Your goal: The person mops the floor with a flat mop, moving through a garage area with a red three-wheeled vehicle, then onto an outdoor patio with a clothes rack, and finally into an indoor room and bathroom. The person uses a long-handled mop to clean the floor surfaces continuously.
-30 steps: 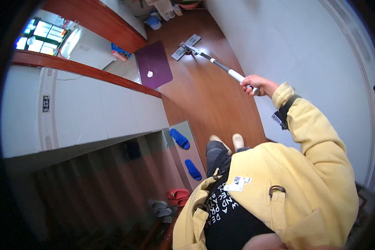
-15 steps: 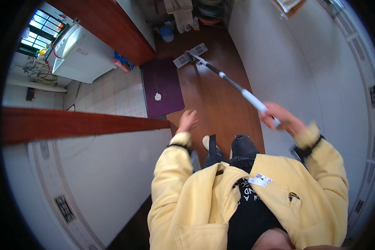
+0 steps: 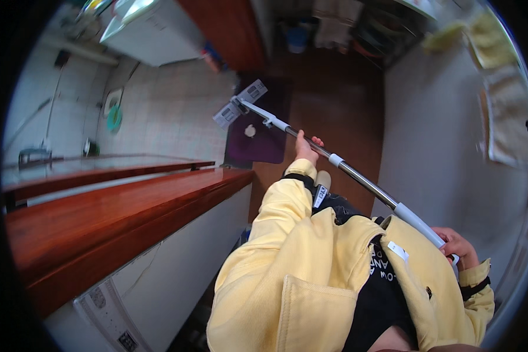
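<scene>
A flat mop (image 3: 364, 180) with a white and metal pole runs slantwise across the view. My right hand (image 3: 459, 247) is closed on the white grip at the pole's upper end, close to my body at the right. Lower down the pole, my left hand (image 3: 307, 148) is wrapped round the dark metal section, thumb on one side and fingertips on the other. The grey rectangular mop head (image 3: 253, 91) lies over the purple mat (image 3: 270, 151) and reaches past its left edge toward the tiles. Whether it touches the floor I cannot tell.
On the left is a reddish wooden door frame (image 3: 129, 217), with a tiled floor (image 3: 170, 97) and a white appliance (image 3: 155, 35) beyond. A blue bucket (image 3: 297, 39) stands at the back. Towels (image 3: 507, 111) hang by the right wall. Brown floor (image 3: 340, 117) runs between.
My left hand has moved forward onto the pole. My right hand has drawn back toward my body. The mop head has shifted from the brown floor to over the purple mat; the view has turned.
</scene>
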Demonstrator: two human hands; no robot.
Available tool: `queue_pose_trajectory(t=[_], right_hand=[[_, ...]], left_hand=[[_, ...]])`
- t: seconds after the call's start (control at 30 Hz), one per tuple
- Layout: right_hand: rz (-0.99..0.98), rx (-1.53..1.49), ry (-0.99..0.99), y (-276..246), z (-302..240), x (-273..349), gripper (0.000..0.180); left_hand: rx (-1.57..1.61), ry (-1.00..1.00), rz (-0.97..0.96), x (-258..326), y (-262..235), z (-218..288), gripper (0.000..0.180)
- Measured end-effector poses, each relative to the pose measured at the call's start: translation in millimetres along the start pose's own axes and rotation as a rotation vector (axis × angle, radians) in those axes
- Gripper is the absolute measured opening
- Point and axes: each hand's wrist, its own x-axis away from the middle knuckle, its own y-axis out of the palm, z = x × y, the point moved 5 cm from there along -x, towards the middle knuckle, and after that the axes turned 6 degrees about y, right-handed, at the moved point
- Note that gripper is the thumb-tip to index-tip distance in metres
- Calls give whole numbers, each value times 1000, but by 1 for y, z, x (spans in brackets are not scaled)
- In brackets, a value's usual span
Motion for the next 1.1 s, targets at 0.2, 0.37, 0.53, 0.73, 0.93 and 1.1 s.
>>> queue_pose_trajectory(t=[0.2, 0.37, 0.53, 0.73, 0.93, 1.1], right_hand=[[-84, -1, 65, 2, -163, -4, 61], [249, 783, 315, 17, -297, -89, 54], [546, 1522, -218, 136, -428, -194, 38], [218, 1678, -278, 208, -550, -335, 37], [110, 1748, -261, 307, -694, -433, 39], [35, 1789, -270, 411, -778, -492, 40]], left_hand=[[318, 378, -315, -12, 12, 250, 79], [568, 645, 24, -68, -30, 437, 46], [491, 627, 114, -97, -7, 513, 32], [307, 470, 46, -116, 94, 534, 27], [322, 445, -63, -132, 127, 659, 22], [338, 458, -244, -106, 175, 745, 20]])
